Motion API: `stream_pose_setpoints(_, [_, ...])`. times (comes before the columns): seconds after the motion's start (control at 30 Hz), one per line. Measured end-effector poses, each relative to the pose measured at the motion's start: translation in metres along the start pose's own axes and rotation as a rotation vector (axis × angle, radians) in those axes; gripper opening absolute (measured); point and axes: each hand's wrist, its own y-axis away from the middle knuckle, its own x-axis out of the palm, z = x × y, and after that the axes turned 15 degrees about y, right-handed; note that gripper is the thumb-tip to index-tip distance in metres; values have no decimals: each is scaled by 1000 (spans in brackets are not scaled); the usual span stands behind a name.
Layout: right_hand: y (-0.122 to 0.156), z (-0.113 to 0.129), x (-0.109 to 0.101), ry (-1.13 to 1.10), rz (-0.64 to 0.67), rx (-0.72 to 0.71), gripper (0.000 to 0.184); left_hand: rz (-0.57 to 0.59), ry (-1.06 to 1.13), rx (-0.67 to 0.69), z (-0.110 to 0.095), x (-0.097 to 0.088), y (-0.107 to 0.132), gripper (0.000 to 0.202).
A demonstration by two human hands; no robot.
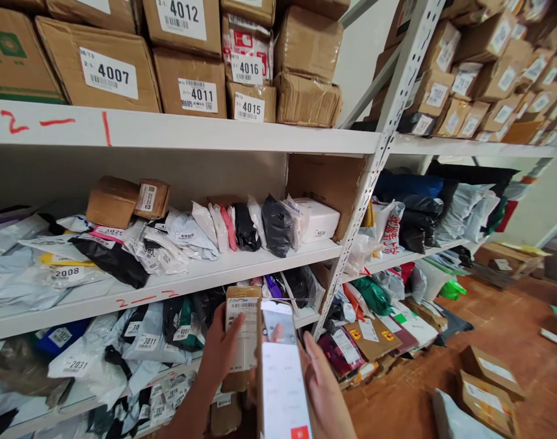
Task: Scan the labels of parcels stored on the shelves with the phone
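My left hand grips a small brown cardboard box that carries a white shipping label on its upper part. In my right hand is a smartphone, held upright beside the box and covering its right side. The phone's screen is lit, with a camera picture at the top and a pale page with a red button below. My right fingers behind the phone are mostly hidden. Both hands are in front of the lower shelves, with numbered plastic parcel bags to their left.
A white metal rack fills the view: numbered cardboard boxes on top, mailing bags on the middle shelf. A perforated upright post stands right of my hands. Several boxes and a grey bag lie on the reddish floor.
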Motion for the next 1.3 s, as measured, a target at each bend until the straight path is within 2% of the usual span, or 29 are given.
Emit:
stream_pose_setpoints(0.07, [-1,17,-7,28,99,23,65,50,3,4,-4,-2,5,57])
stream_pose_setpoints(0.1, [-2,25,-11,92,99,6,70,72,-4,13,-6,-3,8,56])
stream_pose_setpoints(0.2, [-14,41,-21,409,-103,-235,61,130,-61,44,-11,-4,14,53])
stream_pose_setpoints(0.27, [-27,43,-23,537,-191,-396,78,176,-94,51,-13,-2,18,51])
stream_pose_setpoints(0.33, [-41,41,-21,636,-199,-515,95,212,-118,54,-13,2,20,51])
stream_pose_setpoints(0.43, [-58,36,-16,778,-163,-616,92,228,-145,50,-11,7,23,52])
stream_pose_setpoints(0.57, [-68,29,-15,844,-155,-661,85,207,-158,15,-7,11,24,53])
stream_pose_setpoints(0.83, [-81,20,-15,795,-224,-692,93,190,-169,-6,-7,16,22,54])
stream_pose_setpoints(1.1, [-73,24,-12,774,-106,-633,83,185,-39,-98,-8,21,25,58])
stream_pose_setpoints(1.3, [-68,19,-11,739,-90,-599,82,182,-28,-85,-14,23,25,55])
